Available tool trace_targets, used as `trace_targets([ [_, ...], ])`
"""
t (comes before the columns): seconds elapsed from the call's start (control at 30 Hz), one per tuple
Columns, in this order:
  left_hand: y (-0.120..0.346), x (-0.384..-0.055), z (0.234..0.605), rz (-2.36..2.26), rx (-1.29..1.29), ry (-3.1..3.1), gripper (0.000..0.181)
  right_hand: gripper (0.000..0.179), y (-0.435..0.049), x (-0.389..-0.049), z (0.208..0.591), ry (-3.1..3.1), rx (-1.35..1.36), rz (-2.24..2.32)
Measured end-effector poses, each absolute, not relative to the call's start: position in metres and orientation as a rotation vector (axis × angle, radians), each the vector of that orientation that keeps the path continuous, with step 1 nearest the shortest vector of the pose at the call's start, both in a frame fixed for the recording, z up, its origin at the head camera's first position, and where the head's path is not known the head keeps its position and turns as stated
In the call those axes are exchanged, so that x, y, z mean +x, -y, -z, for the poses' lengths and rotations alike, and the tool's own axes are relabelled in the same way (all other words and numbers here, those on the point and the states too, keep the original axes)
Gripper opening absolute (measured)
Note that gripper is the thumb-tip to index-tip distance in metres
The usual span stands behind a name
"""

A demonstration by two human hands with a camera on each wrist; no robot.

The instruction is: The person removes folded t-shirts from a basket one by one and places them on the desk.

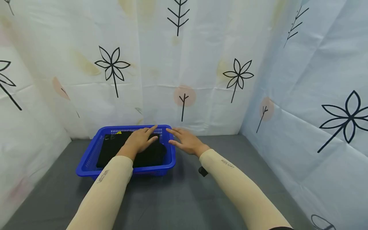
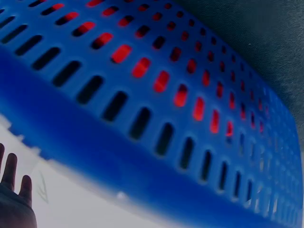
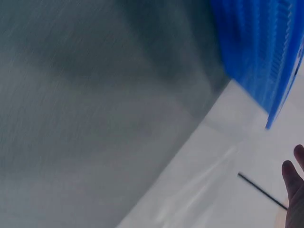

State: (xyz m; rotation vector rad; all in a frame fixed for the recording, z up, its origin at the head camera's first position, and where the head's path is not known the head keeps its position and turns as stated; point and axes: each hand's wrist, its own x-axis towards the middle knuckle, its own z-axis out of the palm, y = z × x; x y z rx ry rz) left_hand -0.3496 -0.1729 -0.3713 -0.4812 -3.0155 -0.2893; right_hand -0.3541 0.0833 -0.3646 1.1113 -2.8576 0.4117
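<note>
A blue plastic basket [image 1: 155,168] with slotted walls stands on the grey surface, and folded black fabric [image 1: 112,150] with a small yellow mark lies inside it. Over the fabric hangs my left hand [image 1: 138,140], its fingers extended and nothing held. My right hand [image 1: 187,141] is beside the basket's right rim, fingers spread towards it; contact with the rim cannot be made out. Something red shows through the slots of the basket wall [image 2: 156,142] in the left wrist view. Fingertips of the right hand [image 3: 295,190] appear at the edge of the right wrist view.
White cloth walls [image 1: 201,64] printed with black flowers and twigs close off the back and both sides. The grey tabletop [image 1: 230,153] extends to the right of the basket and in front of it. A small black object [image 1: 203,171] shows under the right sleeve.
</note>
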Motion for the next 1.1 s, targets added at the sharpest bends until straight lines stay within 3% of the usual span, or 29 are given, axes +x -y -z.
trace_targets([
  [0.67,0.217,-0.344,0.388,0.512,-0.197,3.091,0.068,0.064,-0.028,-0.34,0.379,2.918,1.13,-0.817],
  [1.1,0.246,-0.333,0.397,0.6,-0.163,3.064,0.061,0.071,0.005,-0.324,0.383,3.068,0.823,-1.015],
])
